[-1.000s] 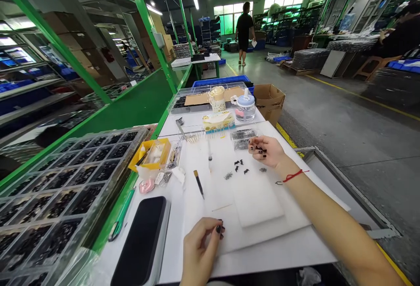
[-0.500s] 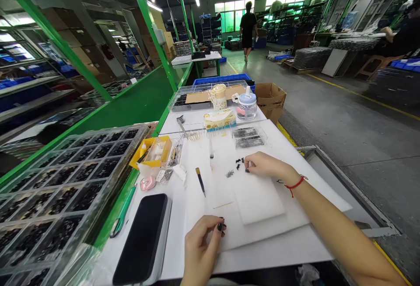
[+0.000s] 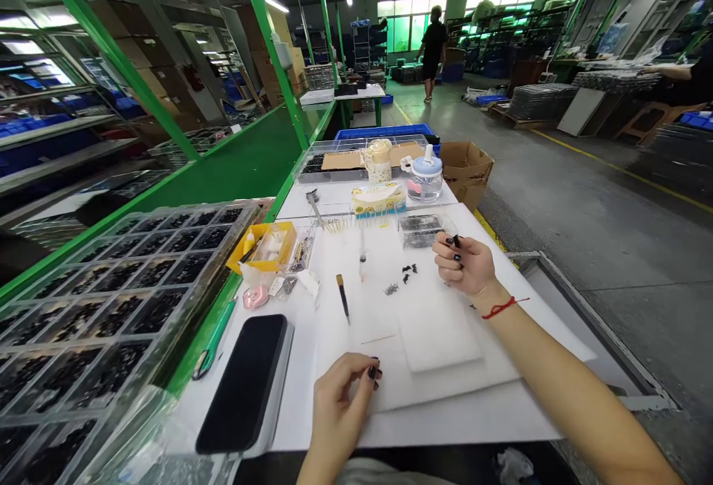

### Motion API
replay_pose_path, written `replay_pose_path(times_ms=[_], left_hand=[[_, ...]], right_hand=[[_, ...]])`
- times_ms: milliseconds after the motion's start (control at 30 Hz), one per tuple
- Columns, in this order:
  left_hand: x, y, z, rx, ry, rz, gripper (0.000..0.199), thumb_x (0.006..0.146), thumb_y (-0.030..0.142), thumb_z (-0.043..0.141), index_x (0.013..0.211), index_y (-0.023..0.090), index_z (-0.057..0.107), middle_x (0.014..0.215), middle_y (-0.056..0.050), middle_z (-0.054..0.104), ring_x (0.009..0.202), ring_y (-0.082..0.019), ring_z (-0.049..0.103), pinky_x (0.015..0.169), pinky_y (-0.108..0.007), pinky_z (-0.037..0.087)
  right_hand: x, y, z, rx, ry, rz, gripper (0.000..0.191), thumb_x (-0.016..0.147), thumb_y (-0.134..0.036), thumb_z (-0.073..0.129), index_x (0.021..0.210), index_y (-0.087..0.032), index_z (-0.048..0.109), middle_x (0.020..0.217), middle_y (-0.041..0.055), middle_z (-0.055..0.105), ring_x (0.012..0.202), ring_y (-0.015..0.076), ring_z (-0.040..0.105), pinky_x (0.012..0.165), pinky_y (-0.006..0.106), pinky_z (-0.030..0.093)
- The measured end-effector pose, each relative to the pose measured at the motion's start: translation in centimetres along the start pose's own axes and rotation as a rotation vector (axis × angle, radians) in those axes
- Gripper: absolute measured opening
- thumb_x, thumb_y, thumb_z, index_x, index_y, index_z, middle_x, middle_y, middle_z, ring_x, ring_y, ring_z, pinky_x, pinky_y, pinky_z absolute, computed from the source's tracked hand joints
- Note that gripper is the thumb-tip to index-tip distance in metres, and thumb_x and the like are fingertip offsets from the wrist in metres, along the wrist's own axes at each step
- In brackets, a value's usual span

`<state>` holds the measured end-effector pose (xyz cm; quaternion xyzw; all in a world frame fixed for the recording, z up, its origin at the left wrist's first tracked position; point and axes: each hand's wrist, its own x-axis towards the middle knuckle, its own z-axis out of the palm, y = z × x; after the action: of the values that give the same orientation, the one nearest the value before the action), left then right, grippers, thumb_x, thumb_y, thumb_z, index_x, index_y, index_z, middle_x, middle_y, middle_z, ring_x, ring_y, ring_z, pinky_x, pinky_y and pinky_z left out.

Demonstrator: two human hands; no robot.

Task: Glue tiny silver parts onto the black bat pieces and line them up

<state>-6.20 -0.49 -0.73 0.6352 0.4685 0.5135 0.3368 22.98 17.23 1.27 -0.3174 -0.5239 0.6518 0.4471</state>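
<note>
My right hand (image 3: 465, 268) is raised above the right side of the white foam sheet (image 3: 384, 388), palm turned up. Its fingertips pinch a small black piece (image 3: 457, 241), whose shape is partly hidden by the dark-nailed fingers. Several similar black pieces (image 3: 406, 278) lie to its left, beside a little heap of tiny grey parts (image 3: 391, 289). Near the front edge of the foam, my left hand (image 3: 342, 396) has thumb and fingers pressed together; what they hold, if anything, blends with the black nails. A thin stick (image 3: 378, 339) and a brush (image 3: 342, 299) lie just beyond it.
On the left lie a phone (image 3: 243, 385), a green-handled cutter (image 3: 216, 336) and a yellow box (image 3: 284, 246). A compartment tray (image 3: 183, 299) of black parts flanks the table. Behind stand a tissue box (image 3: 379, 199), jug (image 3: 379, 161) and bottle (image 3: 425, 180). A person (image 3: 433, 47) walks far off.
My right hand has lifted off the foam with a small black piece, moving right and turning palm up. My left hand keeps its pinch. The view has shifted slightly.
</note>
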Motion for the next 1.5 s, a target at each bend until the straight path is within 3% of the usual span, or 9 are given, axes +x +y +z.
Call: replay_pose_path(times_ms=[200,433,600,733,933,1200,1333,1500], left_hand=[[-0.3,-0.3,0.0,0.02,0.01,-0.009,0.017,0.096,0.023,0.059,0.091,0.019,0.075,0.078,-0.006,0.074,0.068,-0.018,0.072,0.061,-0.026,0.059],[-0.3,-0.5,0.0,0.008,0.005,-0.007,0.017,0.096,0.022,0.058,0.093,0.019,0.074,0.079,-0.006,0.074,0.069,-0.018,0.072,0.061,-0.026,0.059],[-0.5,-0.4,-0.1,0.003,-0.002,-0.01,0.016,0.096,0.021,0.058,0.094,0.02,0.074,0.081,-0.006,0.075,0.071,-0.018,0.072,0.063,-0.026,0.059],[-0.6,-0.3,-0.1,-0.002,0.0,-0.006,0.017,0.097,0.021,0.058,0.095,0.02,0.074,0.08,-0.006,0.074,0.072,-0.018,0.072,0.063,-0.026,0.059],[-0.6,-0.4,-0.1,-0.008,0.01,0.008,0.017,0.097,0.023,0.057,0.094,0.019,0.074,0.08,-0.007,0.074,0.07,-0.018,0.071,0.062,-0.026,0.058],[-0.7,-0.2,0.0,-0.032,0.019,-0.029,0.016,0.096,0.024,0.06,0.094,0.019,0.075,0.081,-0.007,0.074,0.07,-0.018,0.071,0.066,-0.028,0.059],[-0.9,-0.3,0.1,-0.043,0.042,-0.049,0.016,0.097,0.025,0.059,0.095,0.02,0.074,0.082,-0.006,0.074,0.072,-0.018,0.07,0.068,-0.028,0.058],[-0.9,-0.1,0.2,-0.048,0.034,-0.052,0.017,0.097,0.026,0.06,0.094,0.02,0.075,0.081,-0.007,0.073,0.071,-0.018,0.069,0.067,-0.029,0.058]], right_hand=[[1.3,0.9,0.4,-0.069,0.01,0.179,0.034,0.101,-0.044,0.058,0.115,-0.012,0.061,0.095,0.0042,0.063,0.073,0.0107,0.06,0.063,0.024,0.055],[1.8,0.1,1.7,-0.474,0.086,0.311,0.035,0.101,-0.043,0.058,0.12,-0.013,0.06,0.102,0.006,0.064,0.081,0.0132,0.063,0.07,0.028,0.058],[1.9,-0.5,3.5,-0.821,-0.051,0.344,0.028,0.098,-0.037,0.063,0.113,-0.013,0.064,0.107,0.0068,0.065,0.091,0.0161,0.064,0.081,0.034,0.058],[2.0,-0.4,4.0,-0.949,-0.125,0.353,0.028,0.098,-0.037,0.063,0.113,-0.014,0.064,0.11,0.0075,0.065,0.096,0.0175,0.064,0.086,0.036,0.058],[2.2,-0.4,3.3,-0.817,-0.072,0.298,0.028,0.099,-0.038,0.062,0.112,-0.013,0.063,0.107,0.0069,0.064,0.091,0.0158,0.064,0.08,0.034,0.058],[0.7,-2.2,1.0,-0.453,0.19,0.126,0.036,0.102,-0.044,0.057,0.12,-0.013,0.059,0.099,0.0052,0.063,0.076,0.0115,0.061,0.064,0.025,0.056],[1.6,-1.8,0.6,-0.503,0.256,0.186,0.035,0.101,-0.043,0.058,0.118,-0.013,0.06,0.099,0.0054,0.063,0.078,0.0122,0.062,0.066,0.027,0.057],[2.8,-1.4,1.4,-0.775,0.306,0.292,0.035,0.1,-0.043,0.059,0.119,-0.013,0.062,0.11,0.0079,0.064,0.092,0.0171,0.065,0.08,0.035,0.059]])
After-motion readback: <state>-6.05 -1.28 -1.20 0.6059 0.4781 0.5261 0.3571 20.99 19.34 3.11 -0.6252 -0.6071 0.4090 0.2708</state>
